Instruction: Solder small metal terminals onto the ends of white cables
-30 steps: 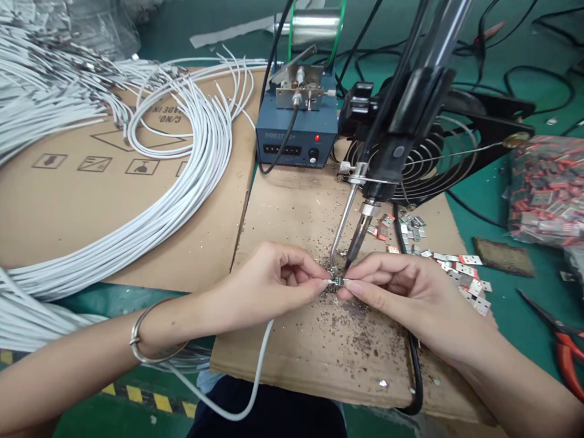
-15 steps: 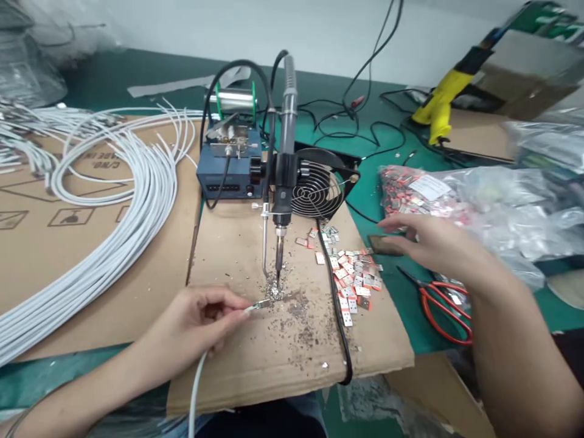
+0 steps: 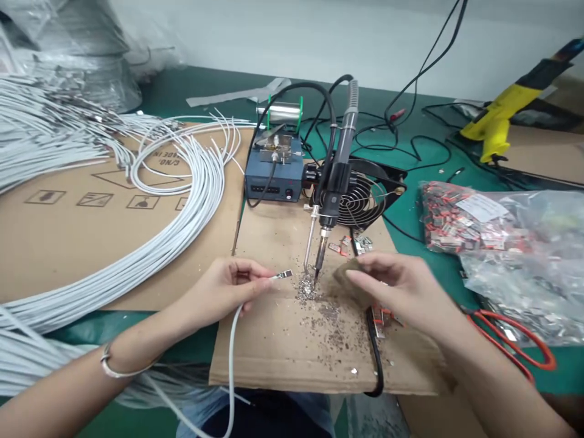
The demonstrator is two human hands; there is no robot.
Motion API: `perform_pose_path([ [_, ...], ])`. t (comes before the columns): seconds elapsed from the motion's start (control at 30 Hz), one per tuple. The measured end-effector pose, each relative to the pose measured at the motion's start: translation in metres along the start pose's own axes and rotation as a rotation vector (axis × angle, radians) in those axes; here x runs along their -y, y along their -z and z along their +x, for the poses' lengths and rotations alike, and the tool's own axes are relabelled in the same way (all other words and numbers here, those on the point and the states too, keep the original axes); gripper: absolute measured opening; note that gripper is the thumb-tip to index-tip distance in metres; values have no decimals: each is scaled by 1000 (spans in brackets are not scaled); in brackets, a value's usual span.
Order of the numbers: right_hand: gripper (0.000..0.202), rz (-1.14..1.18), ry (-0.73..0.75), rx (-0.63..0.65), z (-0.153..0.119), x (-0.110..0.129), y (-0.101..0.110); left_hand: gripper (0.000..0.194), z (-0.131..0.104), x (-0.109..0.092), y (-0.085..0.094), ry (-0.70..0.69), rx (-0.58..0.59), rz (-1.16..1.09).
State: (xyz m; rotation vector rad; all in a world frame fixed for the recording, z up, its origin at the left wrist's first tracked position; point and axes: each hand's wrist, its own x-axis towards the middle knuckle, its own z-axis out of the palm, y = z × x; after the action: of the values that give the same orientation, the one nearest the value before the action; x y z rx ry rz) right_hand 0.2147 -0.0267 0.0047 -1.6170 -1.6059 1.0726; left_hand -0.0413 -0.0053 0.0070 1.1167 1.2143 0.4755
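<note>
My left hand (image 3: pixel 235 283) pinches a white cable (image 3: pixel 232 347) close to its end, where a small metal connector (image 3: pixel 283 274) points right toward the soldering iron. Held in a stand with its tip down, the soldering iron (image 3: pixel 331 201) meets a heap of solder bits (image 3: pixel 307 288) on the cardboard. Right of the tip, my right hand (image 3: pixel 396 280) has thumb and fingers closed on a brown sponge-like pad (image 3: pixel 350 278), slightly blurred. Small orange-and-silver connector pieces (image 3: pixel 381 317) lie partly hidden beneath that hand.
A blue soldering station (image 3: pixel 274 179), a solder spool (image 3: pixel 285 112) and a black fan (image 3: pixel 360 198) stand behind. White cables (image 3: pixel 201 207) lie bundled at left. On the right are bagged connectors (image 3: pixel 456 219), red-handled scissors (image 3: pixel 515 334) and a yellow tool (image 3: pixel 502 121).
My right hand has taken the brown pad from beside the connector pieces and carried it left toward the iron. The view has shifted; my left hand still holds the cable.
</note>
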Motion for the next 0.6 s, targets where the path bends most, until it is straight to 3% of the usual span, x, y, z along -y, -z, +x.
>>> perform_pose_path([
  [0.13, 23, 153, -68, 110, 12, 3, -29, 11, -2, 2, -1, -22, -3, -7],
  [0.3, 25, 133, -69, 159, 7, 0, -27, 10, 0, 4, 0, -49, 26, -16],
  [0.37, 21, 96, -29, 120, -1, 0, -26, 9, 1, 6, 0, -58, 30, -19],
  [0.43, 13, -36, 119, -11, -9, 3, -27, 8, 2, 7, 1, -63, 40, -28],
  [0.5, 2, -245, 371, -169, -17, 6, -30, 8, 2, 7, 1, -62, 45, -41],
  [0.6, 9, -545, 694, -261, -24, 12, -35, 6, 2, 7, 1, -57, 28, -54],
])
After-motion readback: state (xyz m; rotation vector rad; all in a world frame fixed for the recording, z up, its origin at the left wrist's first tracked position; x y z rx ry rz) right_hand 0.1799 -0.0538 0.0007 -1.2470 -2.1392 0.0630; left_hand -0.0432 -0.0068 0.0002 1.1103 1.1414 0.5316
